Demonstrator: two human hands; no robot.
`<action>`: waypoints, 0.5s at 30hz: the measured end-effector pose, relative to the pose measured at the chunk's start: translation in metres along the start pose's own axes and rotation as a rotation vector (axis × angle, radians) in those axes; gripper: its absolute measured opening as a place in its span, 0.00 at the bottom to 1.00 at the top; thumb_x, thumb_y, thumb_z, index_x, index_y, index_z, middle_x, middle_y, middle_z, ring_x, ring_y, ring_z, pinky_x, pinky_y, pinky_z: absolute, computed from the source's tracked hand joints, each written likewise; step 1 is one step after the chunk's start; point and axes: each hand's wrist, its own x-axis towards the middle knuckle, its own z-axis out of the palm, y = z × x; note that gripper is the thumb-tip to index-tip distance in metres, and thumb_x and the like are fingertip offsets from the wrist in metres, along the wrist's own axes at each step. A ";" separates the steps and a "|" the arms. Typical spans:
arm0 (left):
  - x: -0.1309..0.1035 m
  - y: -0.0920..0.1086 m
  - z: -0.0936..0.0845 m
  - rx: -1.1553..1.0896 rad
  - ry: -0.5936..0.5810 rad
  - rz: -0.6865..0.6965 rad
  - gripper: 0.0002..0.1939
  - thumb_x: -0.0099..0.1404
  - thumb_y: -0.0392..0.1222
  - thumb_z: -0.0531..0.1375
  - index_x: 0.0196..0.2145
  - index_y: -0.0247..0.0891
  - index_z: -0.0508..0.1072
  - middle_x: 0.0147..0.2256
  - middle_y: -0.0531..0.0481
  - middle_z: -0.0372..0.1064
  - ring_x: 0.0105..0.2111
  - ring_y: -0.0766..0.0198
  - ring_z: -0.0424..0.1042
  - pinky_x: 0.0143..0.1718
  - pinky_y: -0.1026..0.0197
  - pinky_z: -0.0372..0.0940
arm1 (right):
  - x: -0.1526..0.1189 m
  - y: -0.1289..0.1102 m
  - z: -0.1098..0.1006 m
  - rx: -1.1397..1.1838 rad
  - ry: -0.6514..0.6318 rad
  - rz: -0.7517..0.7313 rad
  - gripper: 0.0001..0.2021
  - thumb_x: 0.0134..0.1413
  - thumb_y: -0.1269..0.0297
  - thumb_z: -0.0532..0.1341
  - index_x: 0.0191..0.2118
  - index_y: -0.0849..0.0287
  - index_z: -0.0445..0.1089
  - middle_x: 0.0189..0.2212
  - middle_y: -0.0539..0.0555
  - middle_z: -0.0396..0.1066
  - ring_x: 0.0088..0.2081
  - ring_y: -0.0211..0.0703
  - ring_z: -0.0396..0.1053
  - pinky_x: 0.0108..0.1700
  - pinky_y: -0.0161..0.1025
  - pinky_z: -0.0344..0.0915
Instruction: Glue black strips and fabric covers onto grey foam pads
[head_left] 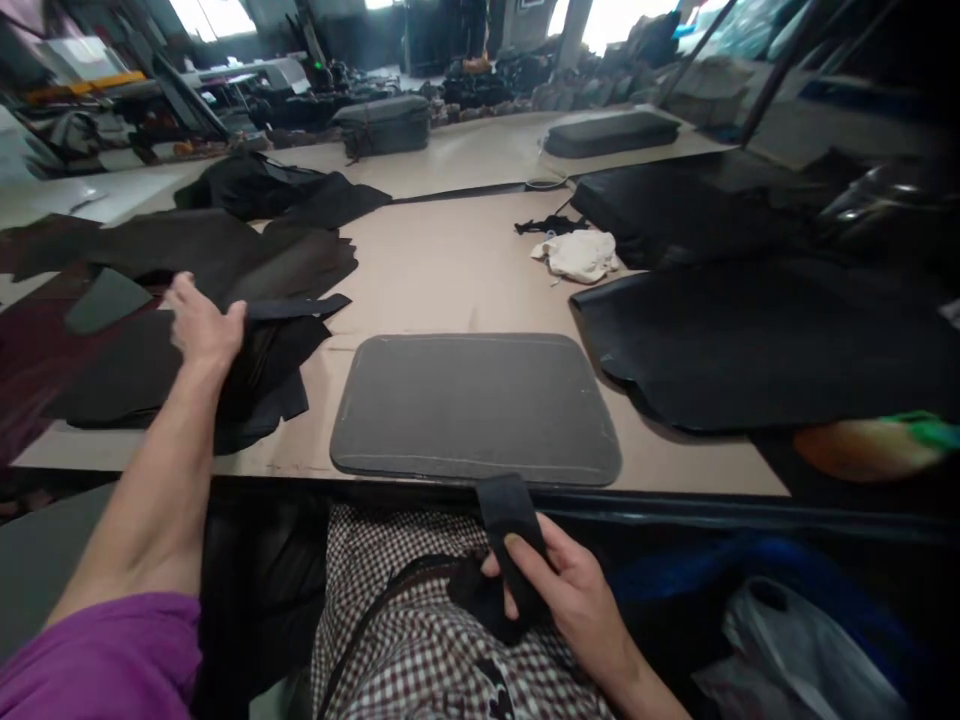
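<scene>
My right hand (574, 580) grips a black fabric-like strip (514, 520) between thumb and fingers, low in front of the checked apron. The strip's flat end points up toward the table edge; its lower part bunches below my fingers. My left hand (202, 325) reaches out over dark, leather-like sheets (262, 375) at the left, its fingers apart. A narrow dark strip (300, 306) lies on those sheets beside the thumb; whether I touch it, I cannot tell. Between my hands, near the table edge, a grey rounded panel (476, 410) lies flat with pale lines along its borders.
Large black sheets (772, 340) cover the right of the table (435, 265). A white crumpled cloth (581, 255) lies near the middle. Farther back are a stack of dark panels (386, 125) and another stack (611, 132). An orange-and-green item (870, 447) is at the right edge.
</scene>
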 end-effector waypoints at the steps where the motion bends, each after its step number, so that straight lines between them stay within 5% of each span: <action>1: -0.009 0.007 -0.001 0.136 0.085 0.106 0.17 0.68 0.46 0.65 0.41 0.37 0.60 0.40 0.51 0.66 0.48 0.59 0.70 0.39 0.60 0.58 | 0.002 -0.001 0.001 0.015 -0.008 -0.017 0.21 0.65 0.43 0.64 0.46 0.58 0.71 0.36 0.57 0.80 0.23 0.37 0.71 0.28 0.36 0.68; 3: -0.034 0.022 0.003 0.223 0.127 0.240 0.17 0.68 0.52 0.64 0.43 0.36 0.66 0.42 0.51 0.69 0.47 0.59 0.70 0.38 0.61 0.58 | 0.007 -0.003 0.002 0.048 -0.017 -0.044 0.20 0.66 0.45 0.64 0.51 0.57 0.69 0.36 0.56 0.80 0.22 0.36 0.71 0.26 0.34 0.67; 4: -0.052 0.032 0.009 0.149 -0.002 0.241 0.18 0.68 0.55 0.64 0.44 0.37 0.70 0.41 0.52 0.71 0.41 0.62 0.70 0.35 0.63 0.59 | 0.009 -0.004 0.002 0.065 -0.019 -0.056 0.21 0.66 0.46 0.64 0.53 0.57 0.67 0.36 0.55 0.80 0.22 0.36 0.71 0.25 0.33 0.67; 6: -0.099 0.052 0.025 -0.130 -0.532 0.062 0.23 0.68 0.63 0.62 0.43 0.38 0.76 0.36 0.50 0.75 0.27 0.68 0.66 0.25 0.67 0.58 | 0.013 -0.007 0.003 0.091 -0.025 -0.073 0.21 0.66 0.47 0.64 0.54 0.57 0.67 0.35 0.54 0.80 0.21 0.35 0.71 0.25 0.32 0.67; 8: -0.151 0.072 0.043 -0.285 -1.115 -0.153 0.30 0.67 0.68 0.60 0.48 0.37 0.78 0.37 0.43 0.77 0.24 0.66 0.67 0.19 0.66 0.58 | 0.014 -0.010 0.003 0.100 -0.034 -0.085 0.20 0.67 0.47 0.63 0.54 0.57 0.67 0.35 0.54 0.80 0.21 0.34 0.71 0.25 0.31 0.67; 10: -0.197 0.088 0.063 -0.382 -1.432 -0.288 0.30 0.67 0.68 0.60 0.49 0.37 0.77 0.36 0.41 0.78 0.23 0.66 0.69 0.18 0.66 0.59 | 0.014 -0.012 0.001 0.096 -0.045 -0.088 0.21 0.67 0.47 0.63 0.55 0.57 0.67 0.35 0.53 0.80 0.21 0.34 0.71 0.24 0.30 0.67; 12: -0.227 0.100 0.083 -0.467 -1.582 -0.413 0.29 0.67 0.67 0.61 0.45 0.36 0.76 0.28 0.46 0.74 0.18 0.70 0.64 0.16 0.68 0.55 | 0.014 -0.013 -0.002 0.084 -0.053 -0.079 0.22 0.68 0.47 0.62 0.56 0.56 0.67 0.35 0.53 0.79 0.22 0.34 0.71 0.25 0.30 0.67; 15: -0.239 0.108 0.111 -0.538 -1.503 -0.523 0.23 0.64 0.61 0.68 0.38 0.37 0.73 0.18 0.57 0.64 0.13 0.75 0.54 0.15 0.71 0.46 | 0.014 -0.011 -0.010 0.092 -0.034 -0.060 0.23 0.67 0.46 0.63 0.58 0.56 0.67 0.35 0.52 0.79 0.24 0.35 0.72 0.26 0.31 0.68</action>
